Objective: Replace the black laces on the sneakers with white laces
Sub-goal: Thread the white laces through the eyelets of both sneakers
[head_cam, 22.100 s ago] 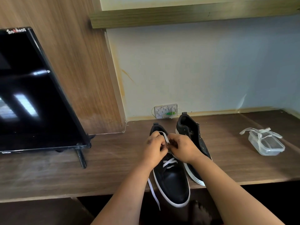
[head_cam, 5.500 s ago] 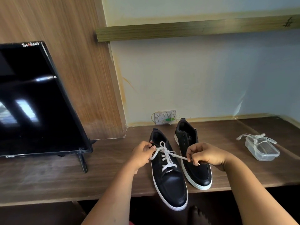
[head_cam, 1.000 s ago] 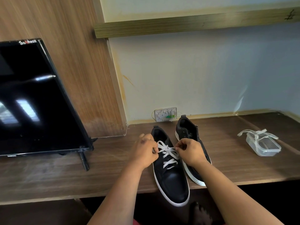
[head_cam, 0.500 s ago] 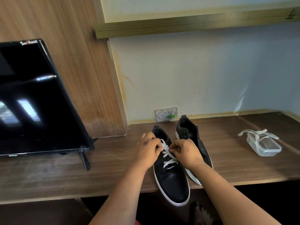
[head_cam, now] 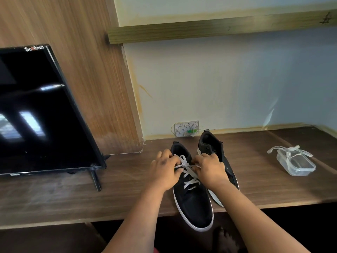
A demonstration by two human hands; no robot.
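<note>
White lace (head_cam: pixel 188 173) is threaded up the near shoe (head_cam: pixel 193 201), crossing rows visible from mid-vamp to the top eyelets. That shoe sits at the desk's (head_cam: pixel 127 181) front edge w/ its toe hanging out past the edge. Both ends of the lace are gathered at the top of the tongue, right betw. the two hands.

Left hand (head_cam: pixel 165 172) has fingers curled round the lace on the shoe's left side; right hand (head_cam: pixel 209 170) pinches the other run on the right side. Both closed on lace, knuckles nearly touching over the throat. Looks like the knot/bow stage, though the exact loop is hidden under the fingers.

Risks, as I judge them:
- Toe overhang: a hard pull toward the body could drag the shoe off the front edge, since neither hand pins the sole.
- Uneven pull: one end could slip short thru the top eyelet, leaving too little for a bow.
- Slack rows lower down may stay loose if only the top gets tightened.

2nd shoe (head_cam: pixel 217 156) stands just beside, further back, partly behind the right hand; no lace visible in its eyelets. A 2nd white lace (head_cam: pixel 288 151) lies draped over a clear tub (head_cam: pixel 296 165) near the desk's right end, well apart from the hands. TV (head_cam: pixel 42 114) stands at the left end.
</note>
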